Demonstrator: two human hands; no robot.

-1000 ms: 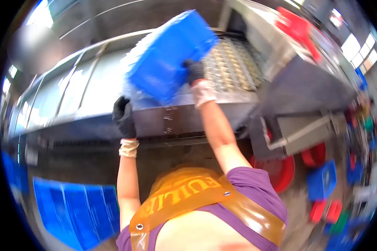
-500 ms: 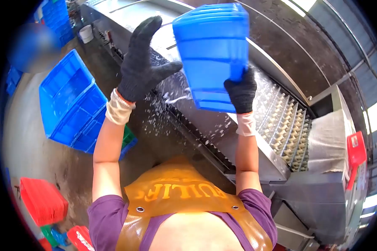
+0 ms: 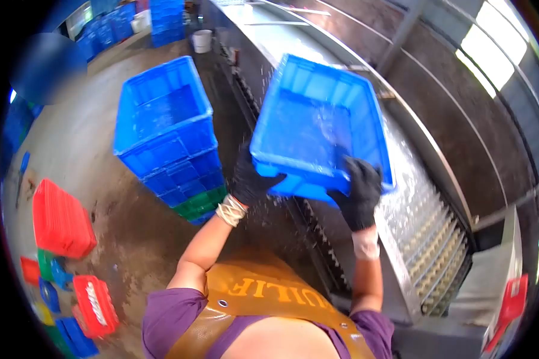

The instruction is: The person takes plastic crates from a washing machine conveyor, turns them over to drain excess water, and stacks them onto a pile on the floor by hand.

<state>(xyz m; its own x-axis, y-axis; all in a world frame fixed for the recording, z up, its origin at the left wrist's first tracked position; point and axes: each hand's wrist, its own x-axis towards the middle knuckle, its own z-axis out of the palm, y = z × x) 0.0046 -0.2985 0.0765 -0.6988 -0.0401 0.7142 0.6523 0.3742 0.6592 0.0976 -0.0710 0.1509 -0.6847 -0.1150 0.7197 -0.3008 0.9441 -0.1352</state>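
A blue crate (image 3: 317, 128) is held upright, its open side up, over the near edge of the metal trough (image 3: 410, 197). My right hand (image 3: 360, 191), in a black glove, grips its near rim at the right corner. At the near left corner my left hand (image 3: 250, 176), also black-gloved, has its fingers against the crate's side and underside. Some fingertips are hidden by the crate. Left of my left hand stands a stack of blue crates (image 3: 167, 143) with a green one low in it.
Rows of pale rollers (image 3: 437, 257) lie at the trough's right end. A red scoop (image 3: 509, 308) rests at the far right. Red crates (image 3: 63, 221) stand on the floor at left. A white bucket (image 3: 202, 41) is near the trough's far end.
The held crate has turned from showing its underside to open side up. My left hand, apart from it before, has come onto its corner. The view has swung left toward the crate stack.
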